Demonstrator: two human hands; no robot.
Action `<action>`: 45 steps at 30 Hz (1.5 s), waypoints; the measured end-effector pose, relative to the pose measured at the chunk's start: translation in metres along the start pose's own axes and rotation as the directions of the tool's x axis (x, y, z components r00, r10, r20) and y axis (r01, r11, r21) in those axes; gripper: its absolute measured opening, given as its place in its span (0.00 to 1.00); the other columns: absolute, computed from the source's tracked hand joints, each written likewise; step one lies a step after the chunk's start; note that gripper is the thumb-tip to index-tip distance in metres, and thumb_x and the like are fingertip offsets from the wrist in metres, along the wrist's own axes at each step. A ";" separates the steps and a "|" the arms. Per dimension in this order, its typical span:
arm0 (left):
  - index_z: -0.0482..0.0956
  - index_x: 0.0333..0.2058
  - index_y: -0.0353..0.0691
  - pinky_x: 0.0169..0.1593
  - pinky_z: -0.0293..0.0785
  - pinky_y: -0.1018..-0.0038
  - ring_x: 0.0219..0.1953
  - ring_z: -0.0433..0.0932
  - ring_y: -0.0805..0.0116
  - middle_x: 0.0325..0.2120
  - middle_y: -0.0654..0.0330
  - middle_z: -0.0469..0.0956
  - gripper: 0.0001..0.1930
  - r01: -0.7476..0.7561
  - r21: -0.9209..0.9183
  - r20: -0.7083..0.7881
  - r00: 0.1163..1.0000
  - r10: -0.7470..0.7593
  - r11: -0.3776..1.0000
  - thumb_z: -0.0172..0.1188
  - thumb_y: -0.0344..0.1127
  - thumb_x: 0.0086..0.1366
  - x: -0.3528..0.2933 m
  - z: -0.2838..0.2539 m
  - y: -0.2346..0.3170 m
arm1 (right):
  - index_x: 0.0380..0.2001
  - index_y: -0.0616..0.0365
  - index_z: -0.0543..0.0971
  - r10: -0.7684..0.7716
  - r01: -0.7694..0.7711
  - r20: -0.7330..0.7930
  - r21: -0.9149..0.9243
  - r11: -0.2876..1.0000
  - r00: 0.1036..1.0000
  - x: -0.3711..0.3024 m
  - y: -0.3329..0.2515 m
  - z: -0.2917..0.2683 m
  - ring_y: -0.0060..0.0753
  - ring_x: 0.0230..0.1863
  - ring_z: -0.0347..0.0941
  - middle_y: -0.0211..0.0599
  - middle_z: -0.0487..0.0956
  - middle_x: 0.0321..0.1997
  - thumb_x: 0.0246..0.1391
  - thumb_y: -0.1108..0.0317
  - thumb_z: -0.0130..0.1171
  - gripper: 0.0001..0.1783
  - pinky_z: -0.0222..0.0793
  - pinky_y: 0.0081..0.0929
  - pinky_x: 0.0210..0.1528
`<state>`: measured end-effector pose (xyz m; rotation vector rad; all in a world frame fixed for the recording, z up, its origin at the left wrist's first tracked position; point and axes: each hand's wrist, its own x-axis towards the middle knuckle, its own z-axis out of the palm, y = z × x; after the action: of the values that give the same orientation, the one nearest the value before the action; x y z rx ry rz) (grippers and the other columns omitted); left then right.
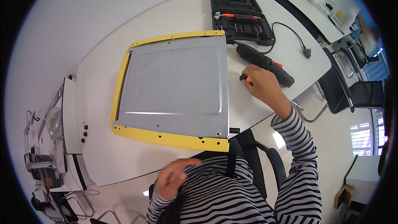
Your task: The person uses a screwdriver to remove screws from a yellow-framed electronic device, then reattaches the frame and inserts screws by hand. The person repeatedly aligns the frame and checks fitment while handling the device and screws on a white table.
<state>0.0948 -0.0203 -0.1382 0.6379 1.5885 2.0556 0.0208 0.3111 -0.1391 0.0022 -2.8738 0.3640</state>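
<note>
Right hand [262, 84]'s pinching a small black-and-orange piece [243, 77] over the counter [304, 68], just right of the gray panel [178, 81], chunky black tool [259, 59] slanting just beyond it, while the loosely open left hand [172, 179]'s way farther off.

the grey panel [174, 79] looks like smooth metal with a satin sheen, its yellow edging [178, 139] evenly coated. the corded power tool [253, 58] and tool case [234, 3] look matt plastic; the striped sleeve [296, 141] is cloth, the floor [325, 135] glossy.
</note>
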 end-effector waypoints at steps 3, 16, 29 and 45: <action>0.54 0.54 0.25 0.60 0.53 0.59 0.56 0.60 0.49 0.51 0.39 0.62 0.26 0.338 -0.377 0.358 0.912 -0.201 0.862 0.45 0.38 0.63 0.012 0.023 -0.026 | 0.25 0.61 0.73 -0.026 0.026 -0.021 0.012 1.000 0.999 -0.008 -0.009 -0.008 0.44 0.24 0.71 0.39 0.72 0.27 0.41 0.70 0.56 0.07 0.66 0.33 0.26; 0.48 0.58 0.34 0.59 0.56 0.69 0.57 0.60 0.60 0.55 0.50 0.59 0.25 0.594 -0.599 0.531 0.796 -0.290 0.537 0.40 0.39 0.66 0.051 0.077 -0.030 | 0.28 0.58 0.71 -0.162 0.160 0.176 0.021 0.987 0.971 -0.104 -0.093 -0.101 0.33 0.21 0.72 0.33 0.68 0.24 0.41 0.70 0.56 0.09 0.65 0.25 0.21; 0.64 0.50 0.27 0.44 0.72 0.76 0.40 0.75 0.68 0.39 0.52 0.74 0.20 0.366 -0.419 -0.032 0.909 -0.417 0.831 0.52 0.27 0.60 -0.046 -0.020 0.016 | 0.25 0.61 0.71 -0.598 0.580 0.202 0.145 0.801 0.776 -0.089 -0.220 -0.043 0.20 0.17 0.66 0.30 0.63 0.22 0.38 0.66 0.57 0.11 0.61 0.17 0.13; 0.79 0.35 0.43 0.49 0.59 0.69 0.38 0.73 0.69 0.31 0.63 0.77 0.11 0.576 0.654 -0.753 0.439 0.489 0.490 0.58 0.39 0.55 -0.095 -0.324 0.020 | 0.37 0.62 0.74 -0.538 0.382 0.217 0.498 0.779 0.814 -0.080 -0.268 -0.012 0.29 0.19 0.69 0.34 0.73 0.23 0.33 0.70 0.66 0.23 0.63 0.21 0.17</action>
<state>-0.0307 -0.3283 -0.1987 -0.5181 3.3667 1.2486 0.1095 0.0522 -0.0814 0.9422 -2.9016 0.9712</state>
